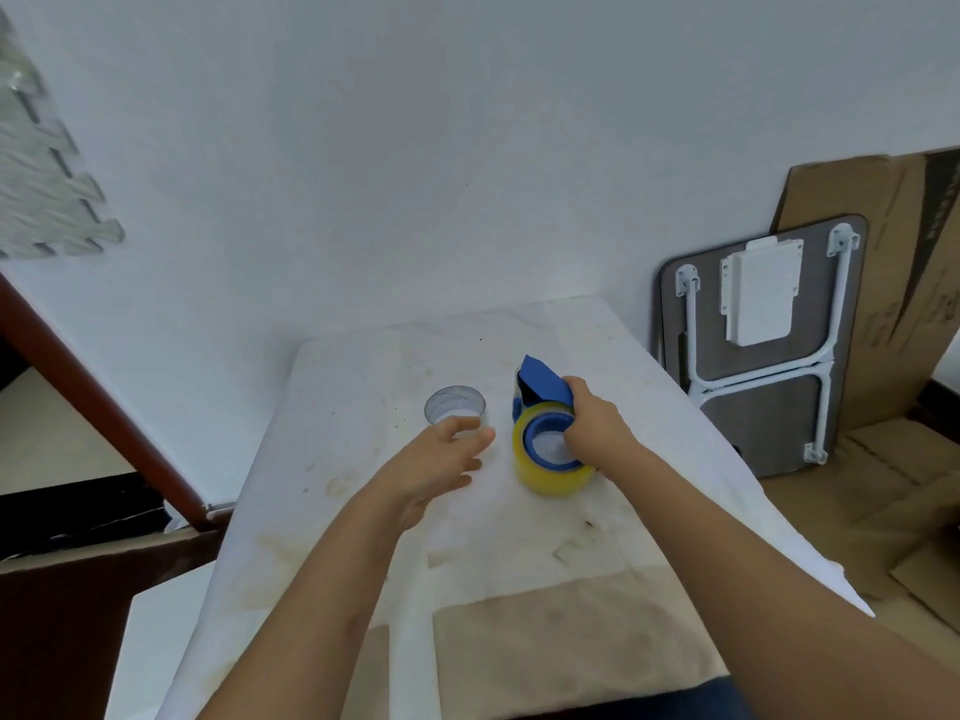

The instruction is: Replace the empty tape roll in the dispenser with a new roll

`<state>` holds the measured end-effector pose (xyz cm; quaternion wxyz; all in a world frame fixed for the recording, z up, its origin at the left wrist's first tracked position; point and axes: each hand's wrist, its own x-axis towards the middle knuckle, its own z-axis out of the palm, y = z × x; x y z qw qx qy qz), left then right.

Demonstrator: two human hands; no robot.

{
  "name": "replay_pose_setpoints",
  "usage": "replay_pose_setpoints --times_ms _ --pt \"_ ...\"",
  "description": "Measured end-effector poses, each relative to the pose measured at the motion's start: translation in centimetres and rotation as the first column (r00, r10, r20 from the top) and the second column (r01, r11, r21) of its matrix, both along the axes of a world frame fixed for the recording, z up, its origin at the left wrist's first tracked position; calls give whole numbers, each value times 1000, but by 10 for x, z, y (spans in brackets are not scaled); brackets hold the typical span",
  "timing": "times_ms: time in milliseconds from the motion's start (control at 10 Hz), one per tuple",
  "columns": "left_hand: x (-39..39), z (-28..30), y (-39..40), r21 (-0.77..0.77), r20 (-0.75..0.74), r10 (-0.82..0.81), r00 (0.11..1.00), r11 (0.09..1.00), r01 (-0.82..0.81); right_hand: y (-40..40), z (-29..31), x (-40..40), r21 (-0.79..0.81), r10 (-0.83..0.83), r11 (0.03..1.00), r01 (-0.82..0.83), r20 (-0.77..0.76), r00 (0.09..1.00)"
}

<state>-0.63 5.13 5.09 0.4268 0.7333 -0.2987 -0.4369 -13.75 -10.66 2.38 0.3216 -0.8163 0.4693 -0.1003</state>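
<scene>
A blue tape dispenser [543, 383] lies on the white table [363, 366], right of centre. A yellowish tape roll [550, 478] sits around its blue hub. My right hand [597, 426] grips the dispenser at the hub and handle, with fingers reaching into the roll's centre. To the left, an empty clear tape core [455, 402] stands on end on the table. My left hand [441, 462] hovers just in front of that core, fingers spread and holding nothing. Whether the fingertips touch the core cannot be told.
A white wall rises close behind the table. A folded small table [763, 345] and flattened cardboard [904, 304] lean against the wall at the right. A brown wooden rail [98, 402] runs at the left. A beige patch [561, 652] covers the table's near edge.
</scene>
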Motion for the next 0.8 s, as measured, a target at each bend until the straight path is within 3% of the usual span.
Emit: replay_pose_setpoints --times_ms 200,500,700,800 --pt "27 1 -15 5 87 56 995 998 -57 -40 -8 23 -42 -13 999 8 -107 994" --pt "38 7 -37 13 104 66 992 998 -68 -54 -19 37 -99 -24 995 1 -225 974" --pt "39 12 -38 13 103 56 993 998 -58 -54 -11 31 -32 -18 999 12 -167 986" --pt "36 19 -33 -10 121 45 992 999 -44 -50 5 26 -86 -38 996 34 -40 998"
